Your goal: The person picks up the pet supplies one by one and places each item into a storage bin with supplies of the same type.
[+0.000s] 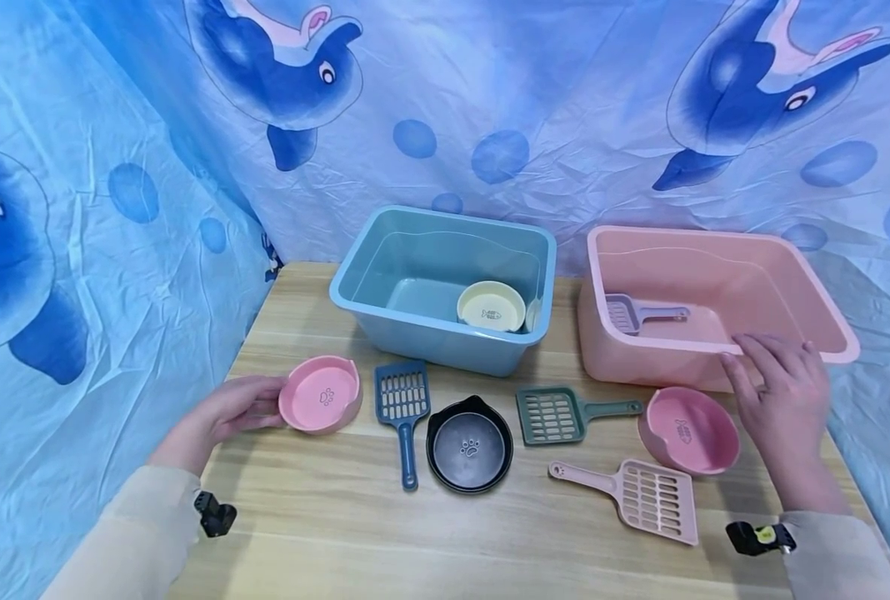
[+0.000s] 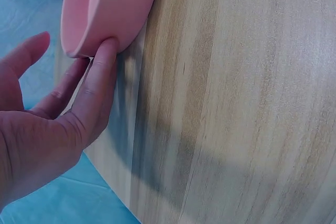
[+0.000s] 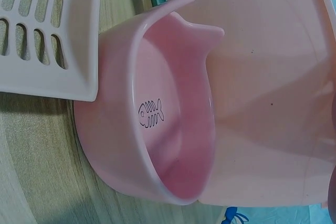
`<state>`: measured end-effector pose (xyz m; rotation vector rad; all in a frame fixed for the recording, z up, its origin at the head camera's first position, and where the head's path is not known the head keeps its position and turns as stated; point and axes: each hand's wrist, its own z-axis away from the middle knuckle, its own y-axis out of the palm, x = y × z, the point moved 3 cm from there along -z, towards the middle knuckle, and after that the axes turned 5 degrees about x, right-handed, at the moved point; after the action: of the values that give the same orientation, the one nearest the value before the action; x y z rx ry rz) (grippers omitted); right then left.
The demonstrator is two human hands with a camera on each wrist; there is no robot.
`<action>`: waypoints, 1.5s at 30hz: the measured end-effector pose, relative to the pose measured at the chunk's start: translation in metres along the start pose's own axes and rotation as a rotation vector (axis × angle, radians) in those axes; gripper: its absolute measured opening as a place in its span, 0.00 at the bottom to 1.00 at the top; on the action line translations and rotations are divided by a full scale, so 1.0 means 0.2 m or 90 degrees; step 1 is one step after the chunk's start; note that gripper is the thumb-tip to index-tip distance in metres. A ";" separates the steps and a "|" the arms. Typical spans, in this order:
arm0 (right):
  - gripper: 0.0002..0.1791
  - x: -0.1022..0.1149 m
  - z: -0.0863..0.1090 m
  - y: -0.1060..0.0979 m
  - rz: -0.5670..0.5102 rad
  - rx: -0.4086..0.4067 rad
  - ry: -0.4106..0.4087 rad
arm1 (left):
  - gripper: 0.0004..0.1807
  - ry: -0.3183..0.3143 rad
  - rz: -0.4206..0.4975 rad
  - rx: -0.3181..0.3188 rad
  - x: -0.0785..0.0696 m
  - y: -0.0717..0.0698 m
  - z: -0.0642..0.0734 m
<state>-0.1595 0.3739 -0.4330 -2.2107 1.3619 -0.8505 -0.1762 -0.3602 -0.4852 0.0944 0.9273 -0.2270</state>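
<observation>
My left hand (image 1: 246, 406) is at the left of the table, fairly straight fingertips touching the side of a pink paw-print pet bowl (image 1: 321, 395). In the left wrist view the thumb stands apart from this bowl (image 2: 113, 14). My right hand (image 1: 784, 400) is at the front rim of a pink litter box (image 1: 662, 363), fingers loosely bent; whether they touch the rim I cannot tell. A lavender litter scoop (image 1: 662, 313) lies inside that box. Just left of the right hand, a pink fish-bone pet bowl (image 1: 688, 432) sits tilted against the box's front.
A blue litter box (image 1: 430, 335) holds a cream bowl (image 1: 492, 307). Between the hands lie a blue scoop (image 1: 407, 442), a black bowl (image 1: 471, 447), a green scoop (image 1: 557, 415) and a pale pink scoop (image 1: 658, 502). A dolphin-print curtain (image 1: 445, 108) hangs behind the wooden table (image 1: 385, 550).
</observation>
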 end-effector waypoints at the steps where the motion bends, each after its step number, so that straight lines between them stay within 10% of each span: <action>1: 0.39 0.00 0.00 0.00 0.000 0.001 0.001 | 0.31 -0.001 0.002 0.002 0.00 0.00 0.00; 32: 0.35 0.03 0.01 0.03 -0.014 0.007 0.005 | 0.26 0.014 -0.122 -0.162 -0.02 0.03 0.01; 39: 0.39 0.02 0.02 0.02 -0.011 0.006 0.009 | 0.23 0.098 -0.348 -0.233 -0.16 0.04 0.08; 45: 0.43 0.02 0.02 0.00 -0.003 0.004 0.014 | 0.12 0.305 -0.607 -0.346 -0.36 0.12 0.17</action>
<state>-0.1560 0.3707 -0.4347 -2.2069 1.3622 -0.8825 -0.1860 -0.3320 -0.4081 -0.8478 1.4323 -0.8464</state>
